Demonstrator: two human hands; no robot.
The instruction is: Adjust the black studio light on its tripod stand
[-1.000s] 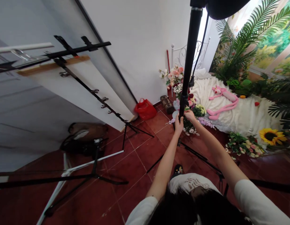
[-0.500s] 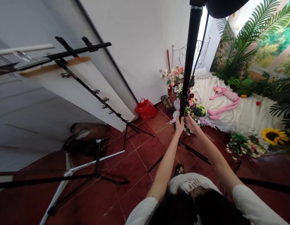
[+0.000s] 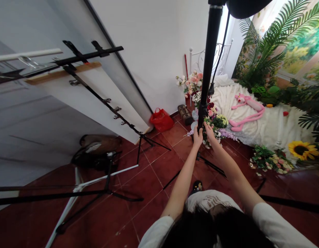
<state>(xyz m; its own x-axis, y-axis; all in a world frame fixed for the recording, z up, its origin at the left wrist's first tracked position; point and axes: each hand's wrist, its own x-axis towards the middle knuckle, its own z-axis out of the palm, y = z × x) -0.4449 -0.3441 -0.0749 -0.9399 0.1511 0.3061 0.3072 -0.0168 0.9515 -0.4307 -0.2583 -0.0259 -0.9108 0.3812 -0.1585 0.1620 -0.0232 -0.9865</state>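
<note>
A black light stand (image 3: 210, 55) rises upright in front of me, with a dark lamp head (image 3: 245, 7) at its top and a cable hanging beside the pole. My left hand (image 3: 198, 137) is wrapped round the lower part of the pole, below a clamp collar (image 3: 202, 109). Just right of the pole, my right hand (image 3: 209, 133) has its fingers extended upward near the collar; whether they touch it is hard to tell. The stand's legs (image 3: 211, 165) spread over the red tiled floor (image 3: 159, 172).
Left are a clipped white board (image 3: 118, 117), more stand legs and a dark bag (image 3: 97, 151). A red bag (image 3: 161, 119) lies by the wall. Right are flowers (image 3: 221, 121), a white-draped bed (image 3: 267, 127) with a pink plush toy (image 3: 252, 103), and a sunflower (image 3: 302, 150).
My right hand has shifted slightly up and left, and its fingers have straightened beside the pole. My left hand keeps its grip. The view has moved very slightly.
</note>
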